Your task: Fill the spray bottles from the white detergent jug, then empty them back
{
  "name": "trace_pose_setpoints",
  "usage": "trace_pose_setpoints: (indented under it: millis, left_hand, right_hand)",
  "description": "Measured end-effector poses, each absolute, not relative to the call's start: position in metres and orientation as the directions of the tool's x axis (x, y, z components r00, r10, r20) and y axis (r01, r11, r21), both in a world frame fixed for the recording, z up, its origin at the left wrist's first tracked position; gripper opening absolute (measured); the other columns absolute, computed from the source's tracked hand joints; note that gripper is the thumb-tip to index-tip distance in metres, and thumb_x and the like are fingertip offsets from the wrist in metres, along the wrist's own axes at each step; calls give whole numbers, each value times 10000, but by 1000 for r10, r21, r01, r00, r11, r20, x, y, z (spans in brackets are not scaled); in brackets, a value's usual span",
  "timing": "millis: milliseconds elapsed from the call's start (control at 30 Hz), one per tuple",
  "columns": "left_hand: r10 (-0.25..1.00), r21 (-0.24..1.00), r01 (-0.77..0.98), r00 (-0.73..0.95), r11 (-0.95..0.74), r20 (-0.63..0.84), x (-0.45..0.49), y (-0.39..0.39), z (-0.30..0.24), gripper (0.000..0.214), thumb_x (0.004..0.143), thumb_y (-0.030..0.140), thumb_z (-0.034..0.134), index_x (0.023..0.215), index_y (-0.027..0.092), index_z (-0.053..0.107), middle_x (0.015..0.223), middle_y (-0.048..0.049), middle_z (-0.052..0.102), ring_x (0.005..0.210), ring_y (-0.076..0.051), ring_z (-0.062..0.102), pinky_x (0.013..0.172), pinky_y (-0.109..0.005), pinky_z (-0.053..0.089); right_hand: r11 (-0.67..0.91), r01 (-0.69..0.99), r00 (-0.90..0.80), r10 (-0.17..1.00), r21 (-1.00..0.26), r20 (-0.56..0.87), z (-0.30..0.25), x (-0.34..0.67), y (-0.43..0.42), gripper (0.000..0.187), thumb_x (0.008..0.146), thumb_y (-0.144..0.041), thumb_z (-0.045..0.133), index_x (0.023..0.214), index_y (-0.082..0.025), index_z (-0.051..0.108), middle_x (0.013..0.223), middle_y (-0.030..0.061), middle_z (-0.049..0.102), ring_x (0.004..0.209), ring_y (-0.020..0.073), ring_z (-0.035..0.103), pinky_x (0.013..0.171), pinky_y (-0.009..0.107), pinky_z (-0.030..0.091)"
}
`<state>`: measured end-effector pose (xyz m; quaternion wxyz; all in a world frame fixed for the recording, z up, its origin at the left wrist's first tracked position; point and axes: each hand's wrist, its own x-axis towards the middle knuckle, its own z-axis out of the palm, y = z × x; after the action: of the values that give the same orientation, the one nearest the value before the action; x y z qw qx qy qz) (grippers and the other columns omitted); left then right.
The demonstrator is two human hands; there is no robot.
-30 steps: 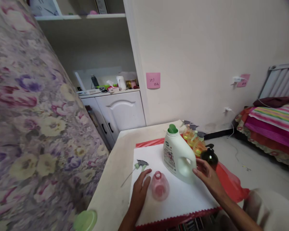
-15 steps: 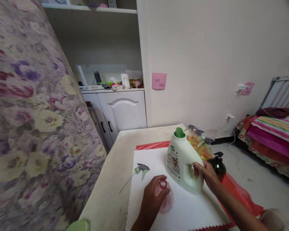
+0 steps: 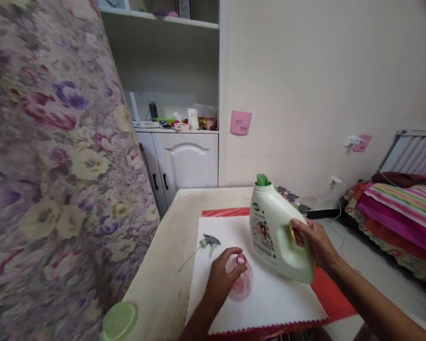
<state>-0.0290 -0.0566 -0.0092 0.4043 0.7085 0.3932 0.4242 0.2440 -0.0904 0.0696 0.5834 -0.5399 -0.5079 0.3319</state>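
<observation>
My left hand [image 3: 224, 274] is closed around the neck of a clear pink spray bottle [image 3: 244, 287], whose top is uncapped and which stands on a white sheet [image 3: 277, 303]. With my right hand [image 3: 314, 237] I grip the handle of a large pale green detergent jug [image 3: 264, 222]. The jug has a green spout at its uncapped mouth and is tilted slightly leftward, just above or touching the sheet; I cannot tell which. A grey and green spray trigger [image 3: 210, 241] with its long dip tube lies on the left of the sheet.
A green cap [image 3: 119, 320] sits at the table's near left edge. Red plastic [image 3: 335, 296] shows from under the sheet. Behind the jug stand several spray bottles, mostly hidden, with dark trigger heads [image 3: 286, 192]. A floral curtain [image 3: 74, 189] hangs at the left, a bed [image 3: 397, 218] at the right.
The jug has been shifted a little to the right by my right hand and now hides more of the bottles behind. My left hand still holds the pink bottle. The camera view has turned slightly.
</observation>
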Motion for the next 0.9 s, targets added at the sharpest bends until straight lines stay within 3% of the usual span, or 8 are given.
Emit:
trace_pose_setpoints:
  millis: [267,467,633,767,900]
  left_hand:
    - [923,940,165,301,-297,239,-29,-67,1,366,675,184,700,1037,230,676,1108,-37,706,1093,-246,610,985,-346,425]
    - [929,952,130,290,-277,231,-28,-69,0,381,662,178,711,1039,221,677,1106,-49,701,1087,-249,608,976,-342,424]
    - [934,960,100,274,-262,227,-24,-66,-4,368,669,218,731,1033,219,681,1122,-55,698,1108,-248,600,984,-339,422]
    - [939,962,98,264,-255,222,-21,-62,-5,347,670,202,729,1013,229,691,1121,-44,700,1114,-241,597,985,-332,421]
    - [933,960,89,277,-264,231,-19,-58,-6,322,676,188,722,994,231,697,1092,-38,709,1084,-236,613,970,-331,427]
  right_hand:
    - [68,385,125,984,-920,126,113,270,-137,503,815,-570,595,526,-198,418,468,-54,403,485,97,355,499,241,274]
    - [-26,502,3,1000,-864,-28,126,277,-159,470,788,-614,598,622,-191,479,480,-67,393,475,94,353,477,230,240]
    - [-60,578,-78,989,-814,-129,136,273,-164,436,781,-611,599,774,-175,595,556,-54,445,474,85,376,446,217,242]
    - [-89,700,-46,985,-708,-168,150,265,-166,477,754,-652,588,836,-183,610,571,-47,463,459,97,418,408,206,304]
    - [-94,757,-21,986,-646,-168,163,254,-171,607,731,-632,609,1168,-212,588,800,27,651,500,130,520,408,221,403]
